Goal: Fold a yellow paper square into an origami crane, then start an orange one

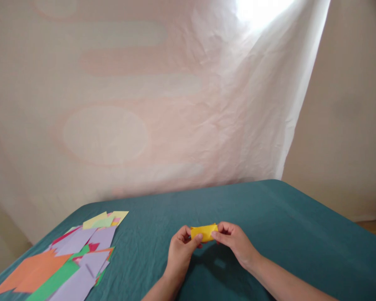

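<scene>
Yellow paper point(205, 230), folded small, held up between both hands, looks just above the green cloth point(150, 263), dark shadow point(217, 263) under it. Left hand point(180, 251) is pinched on the left end, thumb on the near face, fingers curled behind. Right hand point(236, 241) is pinched on the right end, same way, thumb near the top right corner. So both closed on the paper, neither free.

Handling, my guess: very light, thin but stiffer where it's layered, not slippery to bare fingers. Creases and tears easily, so soft pressure only. Best hold is at the two short ends like here, thumb in front, fingertips behind; squeezing mid-face would probably buckle it. Top edge looks uneven, with little points at the corners, likely loose layers that could spring open.

Hard to see: the back of the paper, most fingertips behind it, both ends under the fingers, how many folds there are. Can't tell if it's one sheet or more. Forearms run off the bottom of the view. Over on the left, well apart from the hands, the paper pile point(77, 242) overlaps itself, bottom cut off too, so no sheet count from here
</scene>
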### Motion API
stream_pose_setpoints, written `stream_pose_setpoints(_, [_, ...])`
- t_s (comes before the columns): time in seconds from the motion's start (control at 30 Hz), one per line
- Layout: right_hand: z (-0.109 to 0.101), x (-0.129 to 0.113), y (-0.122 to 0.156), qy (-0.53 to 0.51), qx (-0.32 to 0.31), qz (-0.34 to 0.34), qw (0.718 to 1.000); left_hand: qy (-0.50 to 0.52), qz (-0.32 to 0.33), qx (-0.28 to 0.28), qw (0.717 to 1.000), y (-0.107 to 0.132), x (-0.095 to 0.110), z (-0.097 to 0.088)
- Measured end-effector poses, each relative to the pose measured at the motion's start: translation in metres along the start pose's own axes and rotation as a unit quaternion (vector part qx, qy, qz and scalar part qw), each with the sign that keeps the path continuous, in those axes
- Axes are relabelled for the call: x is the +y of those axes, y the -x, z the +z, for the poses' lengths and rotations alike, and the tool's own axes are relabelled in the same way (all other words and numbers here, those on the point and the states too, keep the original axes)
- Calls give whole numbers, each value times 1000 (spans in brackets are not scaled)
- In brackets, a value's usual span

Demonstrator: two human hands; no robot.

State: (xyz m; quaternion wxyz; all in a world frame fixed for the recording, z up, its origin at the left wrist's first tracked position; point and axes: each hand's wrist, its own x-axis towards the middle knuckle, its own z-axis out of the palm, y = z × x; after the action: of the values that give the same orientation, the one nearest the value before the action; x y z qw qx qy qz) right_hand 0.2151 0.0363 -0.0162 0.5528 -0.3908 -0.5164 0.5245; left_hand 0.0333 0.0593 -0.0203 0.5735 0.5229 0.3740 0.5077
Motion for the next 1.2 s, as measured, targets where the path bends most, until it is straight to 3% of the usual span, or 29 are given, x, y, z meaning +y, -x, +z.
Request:
stream_pose_setpoints(0.73, [-1, 5, -2, 16, 30, 14, 999, -21, 20, 4, 1000, -1, -4, -2])
stream_pose_setpoints(1.2, [-3, 9, -3, 1, 37, 12, 999, -16, 2, 15, 1000, 2, 7, 3])
